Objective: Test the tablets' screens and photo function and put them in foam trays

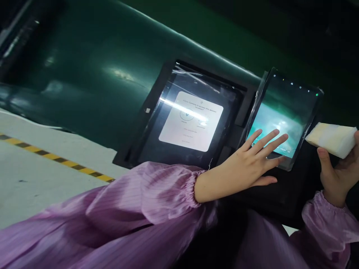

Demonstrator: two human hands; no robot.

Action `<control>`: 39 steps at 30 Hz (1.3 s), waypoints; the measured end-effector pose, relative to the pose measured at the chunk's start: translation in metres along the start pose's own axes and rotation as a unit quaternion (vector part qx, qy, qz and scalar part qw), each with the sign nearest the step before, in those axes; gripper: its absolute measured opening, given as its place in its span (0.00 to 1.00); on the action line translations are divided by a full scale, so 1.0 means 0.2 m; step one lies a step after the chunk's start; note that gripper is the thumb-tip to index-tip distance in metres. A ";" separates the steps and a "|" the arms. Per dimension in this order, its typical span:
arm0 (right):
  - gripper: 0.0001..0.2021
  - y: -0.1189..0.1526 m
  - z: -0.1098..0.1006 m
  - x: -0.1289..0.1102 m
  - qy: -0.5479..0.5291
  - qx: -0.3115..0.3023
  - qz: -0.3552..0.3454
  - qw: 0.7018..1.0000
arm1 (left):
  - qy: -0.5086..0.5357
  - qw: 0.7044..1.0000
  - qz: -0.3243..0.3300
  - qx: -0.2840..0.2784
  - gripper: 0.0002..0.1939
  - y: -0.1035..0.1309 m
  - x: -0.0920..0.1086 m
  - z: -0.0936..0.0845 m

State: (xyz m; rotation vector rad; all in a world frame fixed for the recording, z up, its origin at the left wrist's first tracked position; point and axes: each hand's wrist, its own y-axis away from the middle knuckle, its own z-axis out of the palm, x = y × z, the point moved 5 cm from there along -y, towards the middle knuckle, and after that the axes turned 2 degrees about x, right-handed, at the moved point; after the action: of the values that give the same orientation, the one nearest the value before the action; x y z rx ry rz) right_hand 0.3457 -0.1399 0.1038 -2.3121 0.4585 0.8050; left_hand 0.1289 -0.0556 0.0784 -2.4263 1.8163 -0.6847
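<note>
My left hand (249,164) is spread over the lower part of a lit tablet (280,112), with its fingers apart and nothing held. Whether the fingertips touch the screen cannot be told. At the right edge, my right hand (336,172) grips a pale yellow and white block (332,138), like foam or sponge, beside the tablet's lower right side. Left of the lit tablet, a second tablet (193,119) lies in a black tray, showing a white pop-up about camera location access. Both tablets look covered in clear film.
A dark green glossy work surface (92,74) stretches to the upper left. The black tray (126,155) holds the tablets near its front edge. Below lies a grey floor (33,186) with a yellow and black striped line (56,158).
</note>
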 end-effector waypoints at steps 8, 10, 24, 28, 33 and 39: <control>0.35 0.01 0.00 -0.03 0.004 0.022 -0.015 1.000 | -0.018 1.000 0.010 -0.017 0.34 -0.02 0.00 0.04; 0.35 0.01 0.00 -0.03 -0.001 0.022 -0.023 0.999 | -0.019 1.000 0.015 -0.012 0.33 -0.01 0.00 0.00; 0.37 0.01 0.06 0.00 -0.046 0.003 -0.089 0.995 | 0.012 0.996 -0.081 0.024 0.22 0.20 -0.14 -0.06; 0.40 0.00 0.09 0.04 -0.072 -0.018 -0.120 0.990 | 0.016 0.997 -0.067 0.045 0.22 0.19 -0.13 -0.05; 0.40 0.00 0.11 0.05 -0.070 -0.035 -0.093 0.993 | 0.013 0.997 -0.067 0.032 0.22 0.19 -0.13 -0.04; 0.39 0.00 0.12 0.04 -0.064 -0.029 -0.088 0.994 | -0.001 0.998 -0.059 0.025 0.24 0.17 -0.13 -0.02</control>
State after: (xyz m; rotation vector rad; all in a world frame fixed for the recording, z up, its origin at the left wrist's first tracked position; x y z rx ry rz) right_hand 0.3416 -0.1259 0.0837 -2.2985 0.1737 0.8834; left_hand 0.0909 -0.0422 0.0641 -2.5163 1.6445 -0.7280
